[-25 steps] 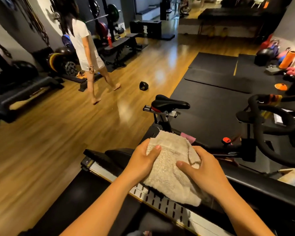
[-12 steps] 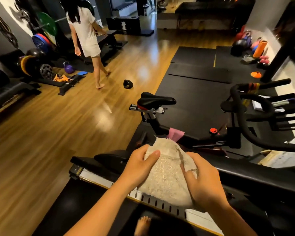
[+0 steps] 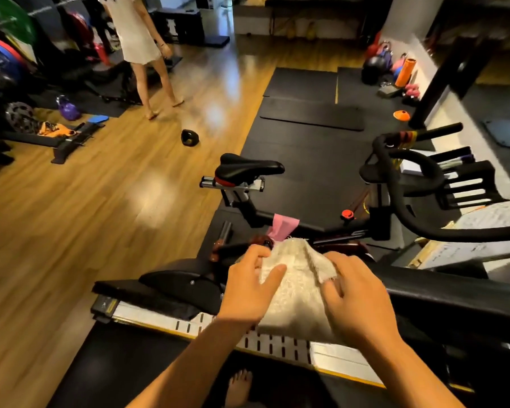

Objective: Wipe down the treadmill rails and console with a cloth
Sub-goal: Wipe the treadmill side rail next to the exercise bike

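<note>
A cream terry cloth is bunched between both hands, low in the middle of the head view. My left hand grips its left edge, thumb laid across the front. My right hand holds the right side with fingers curled into the fabric. Below them runs the treadmill's white slotted side strip with a yellow edge. The black treadmill rail stretches to the right behind my right hand. The black belt lies beneath, with my bare foot on it. No console is visible.
A black spin bike stands just beyond the treadmill, its saddle in the centre and its handlebars to the right. A person in white walks on the wood floor at upper left. A small kettlebell, weight plates and floor mats lie around.
My hands have gathered the cloth tighter, the right fingers curling further into it. The camera has tilted down and left. The person in white has stepped farther away.
</note>
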